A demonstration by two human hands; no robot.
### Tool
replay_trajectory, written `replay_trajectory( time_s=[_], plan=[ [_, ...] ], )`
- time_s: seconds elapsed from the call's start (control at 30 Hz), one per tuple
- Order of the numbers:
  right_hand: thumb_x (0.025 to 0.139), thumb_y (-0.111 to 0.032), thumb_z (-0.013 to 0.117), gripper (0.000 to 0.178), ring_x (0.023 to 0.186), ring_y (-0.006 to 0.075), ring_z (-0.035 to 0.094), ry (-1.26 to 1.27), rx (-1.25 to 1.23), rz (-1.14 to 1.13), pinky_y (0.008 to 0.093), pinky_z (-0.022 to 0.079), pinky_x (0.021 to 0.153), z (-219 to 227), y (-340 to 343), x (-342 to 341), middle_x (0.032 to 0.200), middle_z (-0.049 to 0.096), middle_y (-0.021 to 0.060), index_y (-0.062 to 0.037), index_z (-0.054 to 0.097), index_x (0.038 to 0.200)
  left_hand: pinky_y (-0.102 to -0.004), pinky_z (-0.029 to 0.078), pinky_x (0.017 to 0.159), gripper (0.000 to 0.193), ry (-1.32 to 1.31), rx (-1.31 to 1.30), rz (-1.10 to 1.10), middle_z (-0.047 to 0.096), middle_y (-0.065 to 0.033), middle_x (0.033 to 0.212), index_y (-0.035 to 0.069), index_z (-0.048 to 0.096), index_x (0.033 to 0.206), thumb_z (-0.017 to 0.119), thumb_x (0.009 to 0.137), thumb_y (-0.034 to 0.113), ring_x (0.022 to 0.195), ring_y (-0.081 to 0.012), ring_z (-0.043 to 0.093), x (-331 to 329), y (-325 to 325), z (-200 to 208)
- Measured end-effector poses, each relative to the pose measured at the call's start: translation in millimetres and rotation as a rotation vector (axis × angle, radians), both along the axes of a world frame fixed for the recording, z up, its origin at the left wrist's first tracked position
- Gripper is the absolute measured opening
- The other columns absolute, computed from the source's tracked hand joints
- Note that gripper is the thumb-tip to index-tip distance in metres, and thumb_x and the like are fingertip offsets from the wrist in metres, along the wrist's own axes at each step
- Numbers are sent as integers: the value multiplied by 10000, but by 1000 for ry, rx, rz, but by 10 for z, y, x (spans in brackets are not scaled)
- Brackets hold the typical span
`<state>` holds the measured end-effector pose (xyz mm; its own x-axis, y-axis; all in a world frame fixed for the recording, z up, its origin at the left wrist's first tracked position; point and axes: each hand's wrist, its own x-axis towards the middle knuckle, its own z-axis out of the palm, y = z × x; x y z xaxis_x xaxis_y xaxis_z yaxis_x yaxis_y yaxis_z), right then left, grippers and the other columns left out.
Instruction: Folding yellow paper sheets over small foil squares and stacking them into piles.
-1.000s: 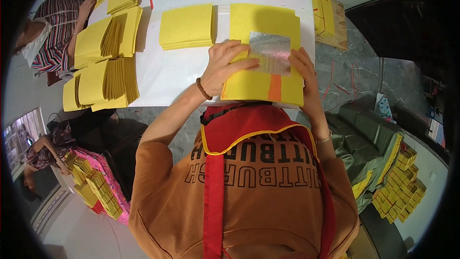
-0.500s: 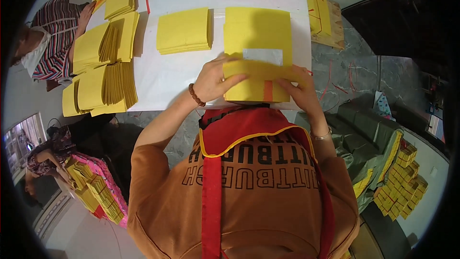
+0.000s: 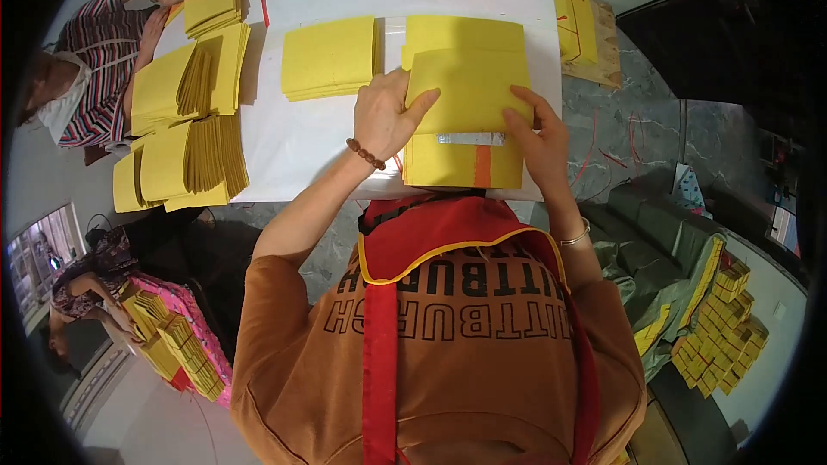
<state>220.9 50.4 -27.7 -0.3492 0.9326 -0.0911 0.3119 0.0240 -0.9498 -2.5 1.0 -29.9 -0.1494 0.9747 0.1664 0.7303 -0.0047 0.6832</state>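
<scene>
Before me at the table's near edge lies a stack of yellow paper (image 3: 439, 168) with an orange strip (image 3: 482, 165) and a partly covered silver patch (image 3: 469, 139). Over its middle a folded yellow paper sheet (image 3: 469, 90) is held between my two hands. My left hand (image 3: 385, 116) pinches the sheet's left edge, thumb on top, the other fingers mostly hidden. On the opposite edge, my right hand (image 3: 541, 136) grips with thumb and forefinger. To the left, a separate neat pile of folded yellow paper (image 3: 329, 56) rests apart from both hands.
Several stacks of folded yellow paper (image 3: 168, 159) line the white table's (image 3: 301, 151) left side, where a person in a striped top (image 3: 95, 99) works. Tied yellow bundles (image 3: 579, 21) lie beyond the right edge. Another person (image 3: 90, 280) handles paper at lower left.
The yellow sheet's folded edge has moved away from me, up the stack, now covering much of the silver patch. Both hands moved with it. The co-worker's hand has come onto a far-left stack.
</scene>
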Motion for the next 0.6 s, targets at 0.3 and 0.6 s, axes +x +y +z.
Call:
replay_trajectory(
  time_s=[0.3, 0.6],
  plan=[
    [829, -88, 619, 339, 872, 102, 571, 170, -97, -116, 224, 459, 747, -123, 64, -81, 1024, 620, 84, 21, 563, 1144, -417, 416, 559, 339, -88, -122, 70, 581, -141, 625, 7, 599, 777, 599, 818, 344, 580, -322, 532, 12, 119, 6],
    [816, -94, 623, 344, 856, 115, 588, 101, -118, -141, 239, 467, 754, -88, 58, -106, 999, 641, 108, 16, 575, 1139, -398, 399, 698, 388, -123, 4, 190, 591, -115, 904, 52, 550, 1063, 689, 745, 224, 834, -288, 555, 9, 139, 117]
  ],
)
